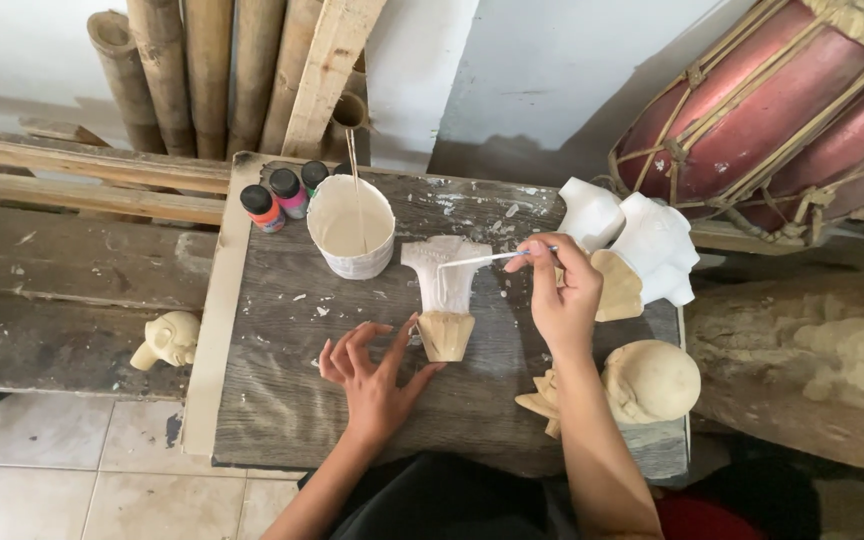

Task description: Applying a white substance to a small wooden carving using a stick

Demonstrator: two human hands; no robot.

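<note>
Pinching a thin white brush (482, 259) between thumb and fingertips, the right hand (562, 295) is closed around its handle end, with the brush running leftward from the fingers so that its tip lies on the upper part of a carved wooden figure (444, 295). That carving lies flat on the grey wooden board (282, 400) between the two hands; its wide top half is coated white while its fluted lower end is bare pale wood. The left hand (372, 375) is open, fingers spread, resting on the board just below and left of the carving, with its thumb touching the bare wooden base.

Beyond the left hand, further up the board, stands a white cup (351, 228) of pale paint with a thin stick (354, 165) leaning in it. Just left of the cup sit three small paint bottles (282, 195) with black caps. To the right of the right hand, touching distance from its knuckles, two white-painted carvings (642, 245) lie together, one with an unpainted wooden end. Below them, beside the right forearm, rests a bare round carved head (650, 380). Far to the left of the left hand, off the board, another small unpainted carved head (167, 340) sits on a rough plank (42, 290).
</note>
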